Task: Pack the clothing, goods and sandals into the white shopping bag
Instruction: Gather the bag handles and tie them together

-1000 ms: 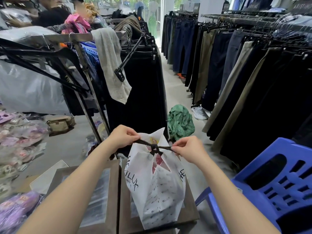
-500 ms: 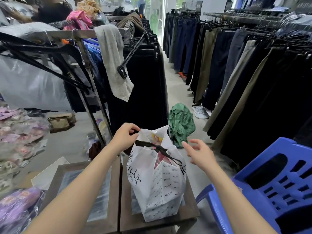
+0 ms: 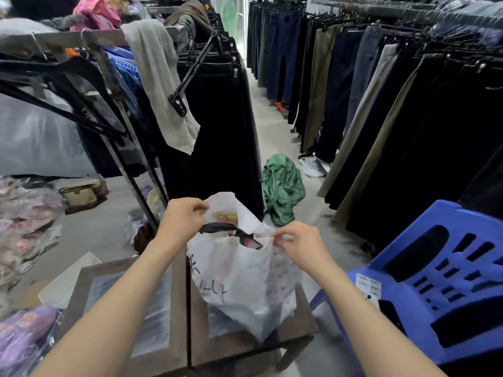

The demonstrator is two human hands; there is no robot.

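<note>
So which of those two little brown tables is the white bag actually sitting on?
The right-hand table, next to the blue plastic chair. The white shopping bag stands on it; the left-hand table bears no bag.

The contents of the white shopping bag [image 3: 245,289] are mostly hidden by its walls. Its lettering is blurred.

lower centre: your shopping bag [image 3: 245,284] stands on the bench [image 3: 239,349] | rim: your left grip [image 3: 182,221] holds it at the left, your right grip [image 3: 302,246] at the right | lower right: chair [image 3: 435,289] just beside the bench | mid-frame: crumpled garment [image 3: 283,186] on the floor [image 3: 272,129] behind the bag, between the left rack [image 3: 215,126] and the right rack [image 3: 408,118]
</note>
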